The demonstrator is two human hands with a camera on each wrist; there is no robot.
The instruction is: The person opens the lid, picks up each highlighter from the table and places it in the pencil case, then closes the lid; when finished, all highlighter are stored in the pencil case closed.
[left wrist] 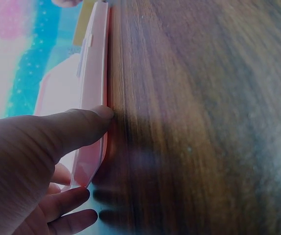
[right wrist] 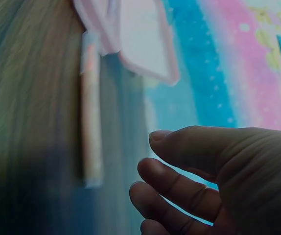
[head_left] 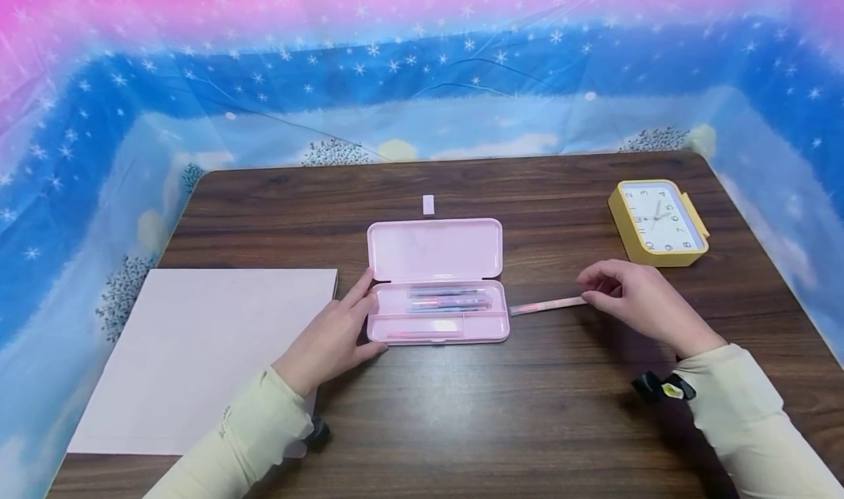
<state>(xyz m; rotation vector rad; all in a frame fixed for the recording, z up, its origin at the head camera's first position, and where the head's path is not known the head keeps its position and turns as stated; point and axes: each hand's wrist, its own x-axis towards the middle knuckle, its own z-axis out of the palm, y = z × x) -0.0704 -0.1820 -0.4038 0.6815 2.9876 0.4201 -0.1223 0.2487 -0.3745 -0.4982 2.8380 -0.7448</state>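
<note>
An open pink pencil case (head_left: 438,330) lies on the table, its lid (head_left: 435,250) folded back. Several slim pens (head_left: 448,301) fill its rear compartment, and a pinkish stick-like item (head_left: 425,333) is in the front one. My left hand (head_left: 336,338) holds the case's left end, with the thumb (left wrist: 89,125) against the front wall and fingers round the end. To the right of the case lies a slim pale pink pen (head_left: 550,305). Over its right end hovers my right hand (head_left: 633,297); the right wrist view shows thumb and fingers apart from the pen (right wrist: 92,122), holding nothing.
Behind the case lies a small whitish eraser-like block (head_left: 428,204). A yellow alarm clock (head_left: 659,220) stands at the right rear. A large pale board or pad (head_left: 211,360) covers the left of the wooden table (head_left: 461,426). A patterned cloth (head_left: 422,67) hangs around the table.
</note>
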